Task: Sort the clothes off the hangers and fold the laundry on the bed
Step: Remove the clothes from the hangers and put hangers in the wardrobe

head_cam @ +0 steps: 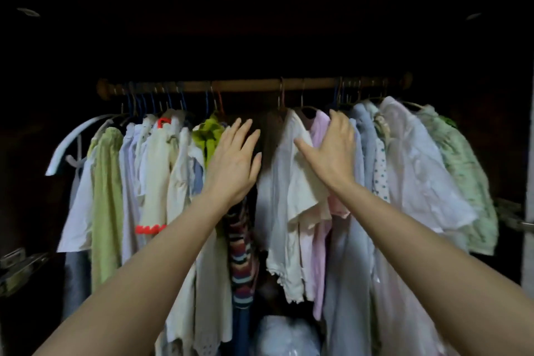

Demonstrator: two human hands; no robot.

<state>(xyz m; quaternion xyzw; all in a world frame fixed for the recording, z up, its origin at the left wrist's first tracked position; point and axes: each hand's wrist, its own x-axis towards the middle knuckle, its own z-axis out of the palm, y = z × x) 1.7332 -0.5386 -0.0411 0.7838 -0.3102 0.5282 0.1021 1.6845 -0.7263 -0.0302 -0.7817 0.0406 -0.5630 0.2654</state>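
— Wardrobe first, since it fills the view: dark wooden wardrobe [260, 23], open, with a brown wooden hanging rail [248, 85] running across it. How far along does this look?

— Barely begun, I'd judge. The row of hung clothes [419, 170] is packed along the rail from end to end, every piece on its hanger, and no bed or folded pile shows anywhere in view.

— Anything picked out yet?

— Not clearly. In the middle hangs a white short-sleeved blouse with a scalloped hem [284, 199], beside a pale pink shirt [319, 136]. Left of the gap there is a lime-green top [208, 131] and, lower, a striped knit garment [242, 257].

— And the hands?

— The left hand [234, 165] is spread flat, fingers straight, pressing against the clothes at the left of the gap and gripping nothing. The right hand [332, 150] is also opened out, its thumb lying on the white blouse and its fingers over the pink shirt's shoulder; no grasp that I can see.

— So what remains?

— Nearly everything: lifting the hangers off, stripping them, sorting, folding.
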